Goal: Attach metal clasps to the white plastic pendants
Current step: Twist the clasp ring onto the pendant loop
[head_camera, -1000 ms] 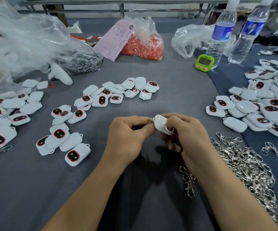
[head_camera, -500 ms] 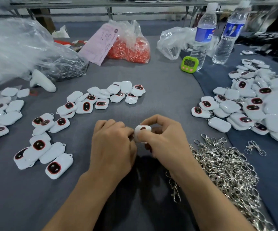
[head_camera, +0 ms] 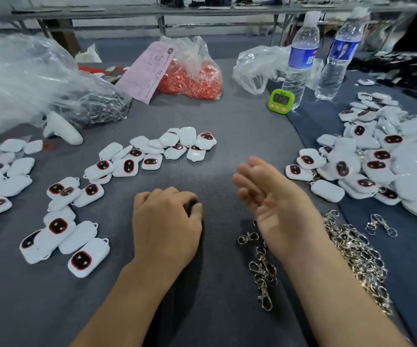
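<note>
**On the table point(head_camera: 52, 309): left hand point(head_camera: 166, 221) curled, right hand point(head_camera: 270, 196) spread**

Nearest you, metal clasps point(head_camera: 263, 274) lie loose beside your right wrist. Your left hand rests knuckles-up, fingers curled under; whether they hide anything cannot be told. Your right hand, blurred, hovers with fingers straight, holding nothing. White plastic pendants point(head_camera: 125, 167) lie scattered beyond both hands, more heaped at far right.

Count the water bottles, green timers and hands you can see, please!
Water bottles: 2
Green timer: 1
Hands: 2, the left hand and the right hand
Total: 5
</note>
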A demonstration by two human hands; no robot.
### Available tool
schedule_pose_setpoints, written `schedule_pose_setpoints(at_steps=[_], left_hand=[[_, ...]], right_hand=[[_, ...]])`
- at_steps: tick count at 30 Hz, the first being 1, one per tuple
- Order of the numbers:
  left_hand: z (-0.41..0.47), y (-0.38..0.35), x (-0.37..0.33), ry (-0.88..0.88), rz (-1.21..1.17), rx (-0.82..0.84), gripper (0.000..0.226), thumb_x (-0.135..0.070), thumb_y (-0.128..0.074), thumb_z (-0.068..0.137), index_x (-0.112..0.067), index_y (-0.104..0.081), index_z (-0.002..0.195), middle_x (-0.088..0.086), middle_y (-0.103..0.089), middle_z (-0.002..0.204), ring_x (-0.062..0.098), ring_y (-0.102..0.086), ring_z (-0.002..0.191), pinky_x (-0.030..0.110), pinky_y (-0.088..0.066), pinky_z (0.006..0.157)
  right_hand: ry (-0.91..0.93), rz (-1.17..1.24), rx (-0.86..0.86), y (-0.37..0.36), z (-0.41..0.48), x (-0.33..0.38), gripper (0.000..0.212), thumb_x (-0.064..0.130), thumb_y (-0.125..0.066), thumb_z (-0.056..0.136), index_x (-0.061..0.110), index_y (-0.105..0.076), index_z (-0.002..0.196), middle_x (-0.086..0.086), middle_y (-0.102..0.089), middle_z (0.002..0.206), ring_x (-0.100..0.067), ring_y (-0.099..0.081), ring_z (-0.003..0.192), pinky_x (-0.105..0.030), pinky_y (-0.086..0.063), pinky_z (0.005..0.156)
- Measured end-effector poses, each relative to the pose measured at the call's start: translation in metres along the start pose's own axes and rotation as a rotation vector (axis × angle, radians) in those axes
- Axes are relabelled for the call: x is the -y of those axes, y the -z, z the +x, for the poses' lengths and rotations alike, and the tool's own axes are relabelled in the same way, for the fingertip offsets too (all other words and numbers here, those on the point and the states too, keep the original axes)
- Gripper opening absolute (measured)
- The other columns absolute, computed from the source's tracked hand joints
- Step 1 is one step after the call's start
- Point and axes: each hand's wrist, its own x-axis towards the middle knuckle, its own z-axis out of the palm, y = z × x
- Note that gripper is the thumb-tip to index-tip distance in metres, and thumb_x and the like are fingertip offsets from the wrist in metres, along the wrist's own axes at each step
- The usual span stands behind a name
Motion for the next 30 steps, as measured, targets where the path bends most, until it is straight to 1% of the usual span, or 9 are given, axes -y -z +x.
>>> schedule_pose_setpoints(at_steps=[2,5,7,14,17,21,24,27,30], left_hand=[[0.001,0.003,0.004,0.01,0.073,-0.034,0.011,-0.033,-0.072,0.083,-0.027,-0.078,0.09,-0.008,-0.072,0.087,0.018,-0.057,0.086,0.036,-0.031,0.089],[0.007,0.011,0.015,0.111,0.191,-0.042,0.025,-0.033,-0.069,0.082,-0.024,-0.078,0.104,0.001,-0.07,0.119,0.026,-0.055,0.114,0.042,-0.029,0.098],[0.01,0.017,0.023,0.184,0.291,-0.016,0.042,-0.037,-0.065,0.083,-0.021,-0.071,0.121,0.009,-0.056,0.141,0.03,-0.043,0.132,0.045,-0.025,0.106],[0.009,0.027,0.052,0.355,0.321,0.18,0.068,-0.053,-0.044,0.095,-0.012,-0.04,0.148,0.018,-0.026,0.16,0.036,-0.019,0.148,0.054,-0.024,0.118],[0.007,0.024,0.055,0.35,0.256,0.248,0.069,-0.055,-0.033,0.099,-0.013,-0.031,0.153,0.018,-0.022,0.162,0.034,-0.015,0.15,0.052,-0.022,0.12],[0.01,0.02,0.044,0.184,0.101,0.18,0.062,-0.046,-0.05,0.096,-0.017,-0.04,0.15,0.007,-0.043,0.153,0.025,-0.035,0.142,0.043,-0.031,0.115],[0.011,0.017,0.028,0.127,-0.056,0.102,0.063,-0.031,-0.065,0.088,-0.024,-0.046,0.147,-0.001,-0.051,0.147,0.019,-0.045,0.134,0.038,-0.036,0.11],[0.008,0.012,0.022,0.077,0.085,0.121,0.061,-0.04,-0.052,0.094,-0.026,-0.037,0.151,-0.003,-0.04,0.156,0.017,-0.035,0.143,0.04,-0.032,0.11],[0.005,0.008,0.022,0.048,0.107,0.169,0.046,-0.042,-0.046,0.099,-0.029,-0.049,0.143,-0.008,-0.054,0.144,0.016,-0.047,0.131,0.036,-0.031,0.105]], right_hand=[[0.078,-0.357,0.021,-0.004,-0.002,-0.01,0.027,-0.002,-0.077,0.079,0.013,-0.076,0.101,-0.007,-0.079,0.098,-0.014,-0.073,0.087,-0.023,-0.057,0.072],[0.358,-0.999,-0.025,0.0,-0.003,-0.018,0.019,0.01,-0.076,0.083,0.027,-0.079,0.092,0.013,-0.077,0.083,0.002,-0.07,0.08,-0.012,-0.053,0.077],[0.437,-1.246,-0.056,0.002,-0.005,-0.02,0.018,0.019,-0.075,0.084,0.031,-0.078,0.096,0.019,-0.074,0.084,0.002,-0.067,0.081,-0.01,-0.05,0.078],[0.305,-1.814,-0.28,0.004,-0.009,-0.012,0.035,0.05,-0.06,0.091,0.031,-0.066,0.12,0.003,-0.062,0.123,-0.026,-0.05,0.12,-0.042,-0.038,0.1],[0.244,-1.825,-0.25,0.005,-0.012,-0.006,0.03,0.052,-0.056,0.094,0.029,-0.062,0.113,0.001,-0.057,0.117,-0.027,-0.053,0.115,-0.04,-0.043,0.091],[0.297,-1.817,-0.107,-0.006,-0.02,-0.013,0.025,0.05,-0.055,0.095,0.025,-0.059,0.096,0.004,-0.057,0.099,-0.025,-0.06,0.094,-0.035,-0.04,0.074],[0.288,-1.755,0.003,-0.007,-0.023,-0.012,0.022,0.047,-0.06,0.091,0.026,-0.063,0.085,0.01,-0.063,0.088,-0.019,-0.061,0.086,-0.032,-0.043,0.073],[0.235,-1.69,0.042,-0.002,-0.022,-0.002,0.013,0.04,-0.069,0.083,0.028,-0.068,0.08,0.013,-0.066,0.075,-0.015,-0.064,0.081,-0.031,-0.051,0.076],[0.253,-1.747,0.097,0.0,-0.021,0.003,0.007,0.035,-0.073,0.079,0.029,-0.069,0.08,0.016,-0.064,0.069,-0.014,-0.065,0.08,-0.032,-0.051,0.08]])
